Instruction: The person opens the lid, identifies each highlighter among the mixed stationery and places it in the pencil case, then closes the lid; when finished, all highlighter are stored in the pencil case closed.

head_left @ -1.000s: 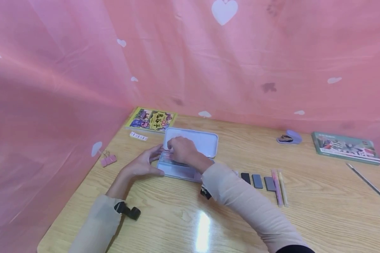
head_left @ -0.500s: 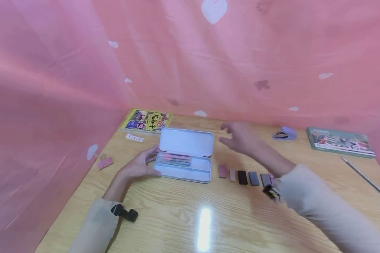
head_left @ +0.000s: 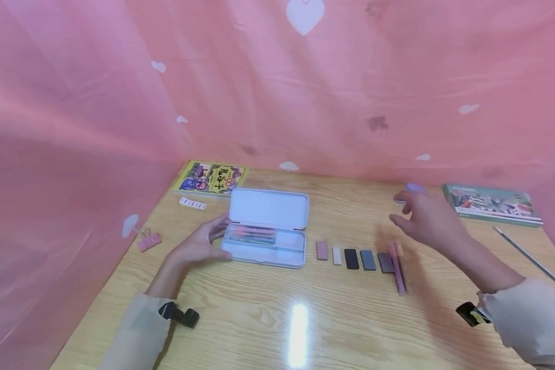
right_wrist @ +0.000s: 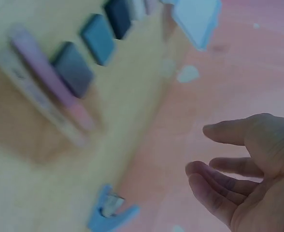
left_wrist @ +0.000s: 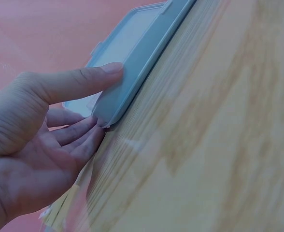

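A pale pencil case lies with its lid up on the table, several pens in its back compartment. My left hand holds its left end, thumb along the front wall and fingers around the corner, as the left wrist view shows. My right hand is in the air at the right, fingers loosely bent with nothing between them. It partly covers a purple stapler in the head view. Below and left of it lie a pink-purple pen and a yellowish pen.
Several small blocks, a black one and a blue one among them, line up right of the case. A yellow booklet, white strip and pink binder clip lie left. Farther right are a green box and a thin rod.
My right hand has left the pencil case and swung right over the table, uncovering the pens inside. The left hand keeps its place at the case's left end.
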`<action>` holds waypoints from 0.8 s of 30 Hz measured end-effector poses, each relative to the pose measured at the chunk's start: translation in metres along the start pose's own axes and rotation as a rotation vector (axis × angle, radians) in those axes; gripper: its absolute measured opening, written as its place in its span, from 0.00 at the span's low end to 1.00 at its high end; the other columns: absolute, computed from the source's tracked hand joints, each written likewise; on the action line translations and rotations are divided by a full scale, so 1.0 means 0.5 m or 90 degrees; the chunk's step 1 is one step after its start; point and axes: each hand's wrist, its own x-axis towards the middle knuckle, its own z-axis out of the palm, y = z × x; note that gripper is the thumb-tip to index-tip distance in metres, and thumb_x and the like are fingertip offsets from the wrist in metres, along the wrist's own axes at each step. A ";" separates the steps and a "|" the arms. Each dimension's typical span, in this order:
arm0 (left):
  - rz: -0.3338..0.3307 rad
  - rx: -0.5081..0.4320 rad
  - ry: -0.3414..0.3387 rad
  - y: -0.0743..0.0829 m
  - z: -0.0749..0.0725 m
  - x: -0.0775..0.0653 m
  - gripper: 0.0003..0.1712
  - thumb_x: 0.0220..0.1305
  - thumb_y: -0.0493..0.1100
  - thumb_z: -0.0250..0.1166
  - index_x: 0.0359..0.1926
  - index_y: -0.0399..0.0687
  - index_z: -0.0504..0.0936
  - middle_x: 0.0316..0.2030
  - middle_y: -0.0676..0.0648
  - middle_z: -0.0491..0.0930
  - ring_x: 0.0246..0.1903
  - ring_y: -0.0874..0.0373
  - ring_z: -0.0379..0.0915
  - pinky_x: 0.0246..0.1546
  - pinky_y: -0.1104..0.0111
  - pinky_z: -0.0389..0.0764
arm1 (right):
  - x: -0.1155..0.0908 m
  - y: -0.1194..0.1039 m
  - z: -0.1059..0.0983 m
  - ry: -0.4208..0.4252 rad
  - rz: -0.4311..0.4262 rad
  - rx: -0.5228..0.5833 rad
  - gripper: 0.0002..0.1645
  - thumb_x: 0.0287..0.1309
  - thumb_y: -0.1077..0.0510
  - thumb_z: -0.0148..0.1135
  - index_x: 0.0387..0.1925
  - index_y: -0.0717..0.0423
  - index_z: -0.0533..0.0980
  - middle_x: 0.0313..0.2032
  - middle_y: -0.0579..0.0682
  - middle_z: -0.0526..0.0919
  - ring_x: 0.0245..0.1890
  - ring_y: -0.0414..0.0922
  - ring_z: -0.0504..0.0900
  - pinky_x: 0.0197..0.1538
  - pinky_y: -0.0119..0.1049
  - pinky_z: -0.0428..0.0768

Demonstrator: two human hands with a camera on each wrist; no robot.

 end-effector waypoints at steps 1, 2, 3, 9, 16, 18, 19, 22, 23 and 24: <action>-0.002 -0.001 0.000 0.000 0.001 -0.001 0.66 0.39 0.40 0.78 0.74 0.51 0.45 0.66 0.44 0.62 0.67 0.42 0.55 0.67 0.55 0.61 | -0.005 0.003 0.008 -0.018 0.008 0.007 0.24 0.50 0.57 0.67 0.45 0.70 0.75 0.26 0.58 0.84 0.21 0.47 0.81 0.22 0.43 0.80; -0.007 0.000 0.003 -0.001 0.001 -0.002 0.66 0.38 0.40 0.79 0.74 0.51 0.46 0.67 0.45 0.62 0.67 0.42 0.55 0.67 0.55 0.61 | -0.010 0.004 0.017 -0.041 0.020 0.015 0.25 0.50 0.57 0.66 0.46 0.72 0.74 0.25 0.57 0.83 0.20 0.46 0.81 0.21 0.42 0.80; -0.012 0.000 0.006 -0.001 0.002 -0.004 0.66 0.38 0.40 0.79 0.74 0.52 0.46 0.67 0.45 0.61 0.67 0.42 0.56 0.67 0.55 0.62 | -0.015 0.006 0.027 -0.063 0.029 0.021 0.26 0.51 0.57 0.66 0.46 0.74 0.74 0.24 0.56 0.83 0.19 0.44 0.80 0.21 0.41 0.80; -0.022 0.009 0.012 -0.003 0.007 -0.002 0.67 0.37 0.41 0.79 0.74 0.50 0.44 0.67 0.47 0.61 0.67 0.44 0.56 0.68 0.55 0.60 | -0.052 0.019 0.086 -0.135 0.100 0.065 0.21 0.53 0.57 0.63 0.40 0.74 0.77 0.22 0.55 0.83 0.20 0.44 0.80 0.21 0.40 0.80; -0.013 0.013 0.000 0.004 0.005 -0.002 0.67 0.38 0.41 0.78 0.74 0.48 0.43 0.68 0.44 0.59 0.67 0.41 0.55 0.67 0.54 0.60 | -0.080 0.034 0.131 -0.106 0.137 0.080 0.12 0.55 0.58 0.60 0.25 0.63 0.81 0.21 0.51 0.82 0.21 0.44 0.78 0.24 0.41 0.78; -0.016 0.014 0.001 0.004 0.004 -0.003 0.68 0.38 0.42 0.79 0.74 0.49 0.44 0.68 0.44 0.59 0.67 0.41 0.55 0.67 0.54 0.61 | -0.081 0.035 0.135 -0.109 0.147 0.083 0.13 0.55 0.58 0.59 0.21 0.60 0.80 0.18 0.49 0.80 0.19 0.43 0.75 0.22 0.38 0.75; -0.019 0.015 0.002 0.005 0.003 -0.003 0.68 0.37 0.43 0.79 0.74 0.50 0.44 0.68 0.45 0.59 0.67 0.42 0.55 0.67 0.55 0.62 | -0.082 0.035 0.136 -0.113 0.151 0.085 0.14 0.56 0.58 0.58 0.19 0.59 0.80 0.16 0.47 0.79 0.17 0.42 0.73 0.21 0.37 0.73; -0.025 0.021 0.007 0.004 0.001 -0.003 0.69 0.36 0.45 0.79 0.74 0.51 0.44 0.69 0.45 0.57 0.67 0.43 0.55 0.66 0.55 0.62 | -0.080 0.034 0.137 -0.132 0.170 0.093 0.18 0.58 0.58 0.56 0.13 0.56 0.76 0.11 0.44 0.72 0.14 0.41 0.67 0.19 0.32 0.65; -0.030 0.023 0.009 0.004 0.001 -0.003 0.69 0.36 0.45 0.80 0.74 0.51 0.43 0.69 0.46 0.57 0.67 0.44 0.55 0.66 0.56 0.63 | -0.080 0.034 0.137 -0.136 0.174 0.095 0.19 0.58 0.58 0.56 0.12 0.55 0.74 0.10 0.44 0.70 0.13 0.41 0.66 0.18 0.32 0.63; -0.030 0.024 0.009 0.004 0.000 -0.002 0.70 0.35 0.46 0.80 0.74 0.52 0.43 0.70 0.46 0.56 0.67 0.44 0.55 0.66 0.56 0.63 | -0.079 0.034 0.137 -0.142 0.178 0.098 0.21 0.59 0.58 0.55 0.11 0.54 0.73 0.09 0.43 0.69 0.13 0.41 0.65 0.18 0.32 0.62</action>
